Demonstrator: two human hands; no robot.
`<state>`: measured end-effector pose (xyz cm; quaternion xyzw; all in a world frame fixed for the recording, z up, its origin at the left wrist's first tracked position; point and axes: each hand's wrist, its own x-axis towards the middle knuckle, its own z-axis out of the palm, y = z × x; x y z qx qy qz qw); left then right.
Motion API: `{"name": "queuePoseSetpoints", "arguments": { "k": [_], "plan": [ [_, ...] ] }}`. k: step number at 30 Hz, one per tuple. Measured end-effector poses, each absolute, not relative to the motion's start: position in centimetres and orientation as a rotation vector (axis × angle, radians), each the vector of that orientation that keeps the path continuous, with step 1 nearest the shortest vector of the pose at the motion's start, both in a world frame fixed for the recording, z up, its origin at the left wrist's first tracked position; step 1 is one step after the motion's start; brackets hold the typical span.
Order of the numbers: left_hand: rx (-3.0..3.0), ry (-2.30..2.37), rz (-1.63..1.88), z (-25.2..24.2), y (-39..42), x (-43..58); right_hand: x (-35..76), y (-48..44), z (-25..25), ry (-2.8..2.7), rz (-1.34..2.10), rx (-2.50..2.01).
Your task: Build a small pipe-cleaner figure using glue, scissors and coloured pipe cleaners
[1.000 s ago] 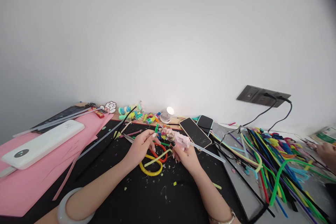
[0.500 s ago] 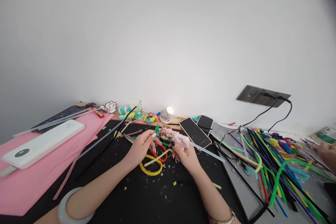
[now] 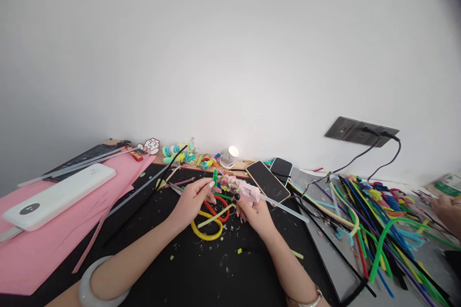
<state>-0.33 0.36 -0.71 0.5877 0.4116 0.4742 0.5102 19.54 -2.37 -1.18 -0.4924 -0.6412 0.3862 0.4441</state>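
Between the left fingertips (image 3: 211, 184): small green piece (image 3: 215, 177), pinched. Within the right fingers (image 3: 243, 207): pink glue gun (image 3: 249, 193), gripped, front facing the piece. Below both: scissors (image 3: 207, 238). Possible mishap: burnt left fingertips, if a hot gun slips.

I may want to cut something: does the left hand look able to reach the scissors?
Probably yes: the scissors lie close by, but the left hand holds a green piece and may need freeing.

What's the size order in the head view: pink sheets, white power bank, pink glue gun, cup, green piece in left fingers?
1. pink sheets
2. white power bank
3. pink glue gun, cup: alike, gun partly hidden
4. green piece
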Motion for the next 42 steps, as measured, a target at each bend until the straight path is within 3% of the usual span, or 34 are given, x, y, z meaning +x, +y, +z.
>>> {"name": "queuePoseSetpoints", "arguments": {
  "k": [42],
  "plan": [
    [0.827, 0.790, 1.070, -0.30, 0.11, 0.02, 19.76, -2.14, -1.62, -1.668, 0.933, -1.212]
  ]
}}
